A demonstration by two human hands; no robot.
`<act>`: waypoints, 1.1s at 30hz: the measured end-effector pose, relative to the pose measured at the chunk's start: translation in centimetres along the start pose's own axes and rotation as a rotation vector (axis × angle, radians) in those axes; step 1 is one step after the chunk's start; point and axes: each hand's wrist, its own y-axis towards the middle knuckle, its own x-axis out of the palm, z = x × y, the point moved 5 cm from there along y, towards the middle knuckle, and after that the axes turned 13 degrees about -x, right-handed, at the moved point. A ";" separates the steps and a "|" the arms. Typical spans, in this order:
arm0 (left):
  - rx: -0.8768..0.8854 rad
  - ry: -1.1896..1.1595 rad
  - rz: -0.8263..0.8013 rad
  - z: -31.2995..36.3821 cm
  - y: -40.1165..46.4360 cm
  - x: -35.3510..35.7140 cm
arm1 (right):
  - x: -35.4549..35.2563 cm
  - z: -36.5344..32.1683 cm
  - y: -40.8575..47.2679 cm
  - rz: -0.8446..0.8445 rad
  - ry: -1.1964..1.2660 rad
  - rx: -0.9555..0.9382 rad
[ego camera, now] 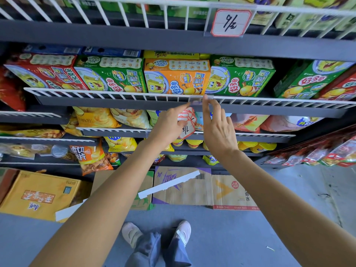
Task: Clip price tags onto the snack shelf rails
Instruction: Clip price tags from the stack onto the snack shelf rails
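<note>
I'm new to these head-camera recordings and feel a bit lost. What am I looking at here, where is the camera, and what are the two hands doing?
There is no machine here: a person wears one wide-angle camera on the head, looking forward and down, so you see their own arms, and their feet at the bottom. They stand at a snack shelf. The left hand holds a small stack of red-bordered price tags while its forefinger reaches up to the white wire rail. The right hand has straight fingers, with its fingertip touching a clear clip on that rail, just below the orange box. One tag already hangs on the rail above. Flattened cardboard and a yellow box lie on the floor.
</note>
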 end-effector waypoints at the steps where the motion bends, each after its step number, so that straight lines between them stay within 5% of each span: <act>1: -0.002 0.002 0.001 0.0 0.1 0.0 | -0.1 0.0 0.1 0.008 0.004 0.006; 15: -0.034 -0.004 -0.042 0.3 0.3 -0.1 | -1.1 -0.2 0.2 -0.071 -0.006 0.017; 20: -0.059 -0.072 0.074 0.3 -1.1 -0.7 | -1.0 -0.1 0.0 -0.112 0.067 0.024; 29: -0.273 -0.686 0.080 0.2 -2.6 -3.3 | -4.3 -0.2 0.7 0.000 0.933 0.273; 33: -0.272 -0.865 0.033 0.1 -3.4 -5.3 | -6.3 -1.7 2.4 0.062 0.994 0.283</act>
